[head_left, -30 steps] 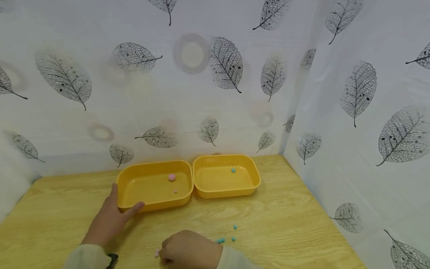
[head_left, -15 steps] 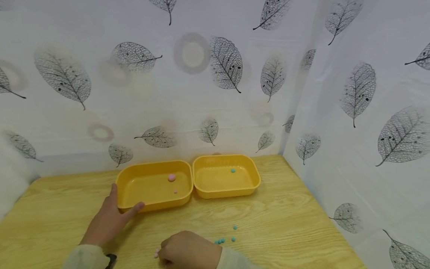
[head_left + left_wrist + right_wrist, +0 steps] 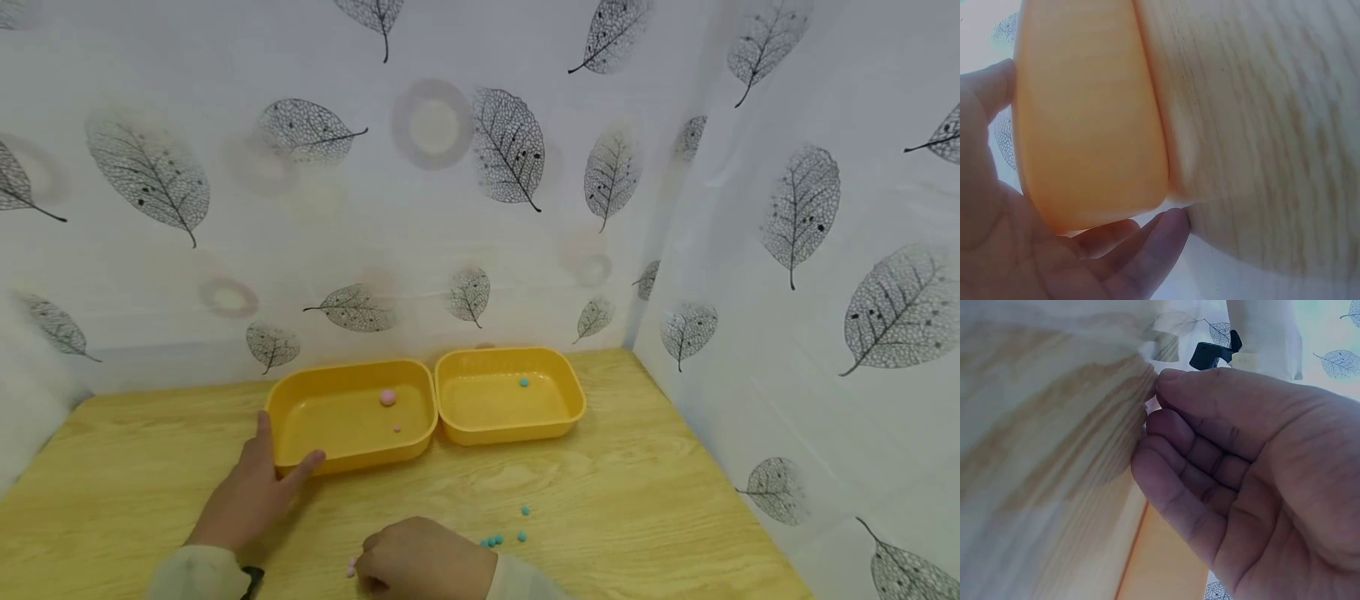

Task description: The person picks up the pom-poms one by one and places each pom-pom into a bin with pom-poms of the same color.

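Observation:
My left hand (image 3: 247, 492) grips the near left corner of the left yellow tray (image 3: 345, 461), its thumb along the front wall. Up close in the left wrist view, the thumb and fingers curl round the tray's end (image 3: 1091, 137). Low in the head view, my right hand (image 3: 423, 558) is down at the table with curled fingers. Small pink balls (image 3: 351, 567) lie right at its fingertips. Something small and pink (image 3: 1152, 405) shows between thumb and fingers in the right wrist view. Inside the left tray sit a larger pink ball (image 3: 387, 397) and a tiny pink one (image 3: 397, 428).
A second yellow tray (image 3: 517, 433) stands against the left tray's right side, with one blue ball (image 3: 523, 382) in it. Several small blue balls (image 3: 498, 539) lie on the wooden table (image 3: 637, 500) right of my right hand. Leaf-patterned sheeting (image 3: 420, 217) hangs behind the table and along its right side.
The head view has tilted very slightly. Both hands, the trays and the balls keep their places.

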The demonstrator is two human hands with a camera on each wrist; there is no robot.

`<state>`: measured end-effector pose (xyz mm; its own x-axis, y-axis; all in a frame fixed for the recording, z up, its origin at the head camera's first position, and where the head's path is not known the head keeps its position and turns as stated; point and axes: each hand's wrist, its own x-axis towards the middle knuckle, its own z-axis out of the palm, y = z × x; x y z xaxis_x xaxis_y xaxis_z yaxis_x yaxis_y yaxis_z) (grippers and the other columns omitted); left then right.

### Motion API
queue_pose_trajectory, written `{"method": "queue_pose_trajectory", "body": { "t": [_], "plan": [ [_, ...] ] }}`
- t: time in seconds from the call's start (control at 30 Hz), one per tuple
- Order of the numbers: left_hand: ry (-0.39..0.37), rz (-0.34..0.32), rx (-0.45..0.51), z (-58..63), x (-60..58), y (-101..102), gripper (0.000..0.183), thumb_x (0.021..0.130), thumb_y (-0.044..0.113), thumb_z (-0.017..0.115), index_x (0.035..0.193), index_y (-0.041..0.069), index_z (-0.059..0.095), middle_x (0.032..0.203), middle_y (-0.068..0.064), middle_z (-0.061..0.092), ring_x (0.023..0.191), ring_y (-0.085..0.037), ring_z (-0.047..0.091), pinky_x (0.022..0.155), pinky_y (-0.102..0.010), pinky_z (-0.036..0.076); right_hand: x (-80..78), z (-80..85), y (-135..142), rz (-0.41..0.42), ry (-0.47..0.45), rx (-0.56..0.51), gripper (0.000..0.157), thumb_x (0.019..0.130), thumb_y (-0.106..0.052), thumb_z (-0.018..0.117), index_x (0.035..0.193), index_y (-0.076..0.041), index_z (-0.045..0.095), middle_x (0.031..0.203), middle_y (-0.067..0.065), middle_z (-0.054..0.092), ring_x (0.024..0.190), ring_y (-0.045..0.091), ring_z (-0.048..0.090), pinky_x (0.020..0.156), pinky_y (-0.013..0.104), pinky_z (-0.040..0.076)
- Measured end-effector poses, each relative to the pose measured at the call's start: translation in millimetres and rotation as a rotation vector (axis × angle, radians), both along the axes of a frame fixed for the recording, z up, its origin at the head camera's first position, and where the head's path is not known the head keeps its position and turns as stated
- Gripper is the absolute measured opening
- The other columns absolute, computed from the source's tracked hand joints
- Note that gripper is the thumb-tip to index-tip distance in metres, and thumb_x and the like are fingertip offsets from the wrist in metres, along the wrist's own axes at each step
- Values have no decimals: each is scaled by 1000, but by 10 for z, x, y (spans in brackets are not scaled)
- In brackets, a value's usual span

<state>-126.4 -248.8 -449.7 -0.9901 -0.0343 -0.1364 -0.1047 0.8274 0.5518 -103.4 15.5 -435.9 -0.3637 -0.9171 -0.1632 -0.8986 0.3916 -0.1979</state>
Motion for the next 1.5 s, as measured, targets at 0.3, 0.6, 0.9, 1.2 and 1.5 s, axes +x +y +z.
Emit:
{"method": "queue_pose_trajectory", "body": {
  "t": [0.3, 0.6, 0.9, 1.2, 1.5],
  "plan": [
    [-24, 6, -4, 10, 5, -24, 122, 97, 78, 41, 154, -4, -29, 158, -48, 5, 139, -67, 26, 106, -75, 33, 22, 7, -35, -127, -7, 41, 16, 99, -29, 71, 83, -30, 70, 71, -19, 51, 61, -3, 45, 57, 12, 37],
    [32, 17, -6, 24, 7, -47, 119, 98, 76, 40, 156, -5, -24, 158, -47, 10, 139, -66, 27, 107, -75, 32, 9, -13, -47, -100, 44, 18, 20, 96, -31, 73, 79, -29, 63, 72, -19, 50, 62, -4, 43, 57, 12, 36],
    [19, 19, 34, 33, -13, -35, 117, 100, 74, 42, 155, -4, -26, 159, -47, 5, 141, -66, 21, 111, -75, 27, 6, 34, 33, -179, -50, -95, 25, 91, -24, 71, 71, -29, 57, 67, -20, 48, 56, -4, 42, 53, 11, 35],
    [-4, 41, 77, 26, -37, 52, 122, 96, 78, 45, 157, -3, -25, 161, -43, -1, 145, -64, 14, 114, -73, 20, -154, 160, 162, -297, -19, -265, 20, 87, -18, 71, 74, -25, 57, 69, -17, 47, 59, -2, 40, 53, 12, 35],
    [-21, 61, 126, 46, -63, 57, 128, 93, 78, 51, 158, -2, -25, 164, -38, -10, 147, -63, 9, 115, -75, 17, -234, 205, 236, -337, 45, -271, 18, 89, -18, 71, 77, -25, 59, 69, -18, 47, 59, -2, 41, 52, 13, 35]
  ]
}}
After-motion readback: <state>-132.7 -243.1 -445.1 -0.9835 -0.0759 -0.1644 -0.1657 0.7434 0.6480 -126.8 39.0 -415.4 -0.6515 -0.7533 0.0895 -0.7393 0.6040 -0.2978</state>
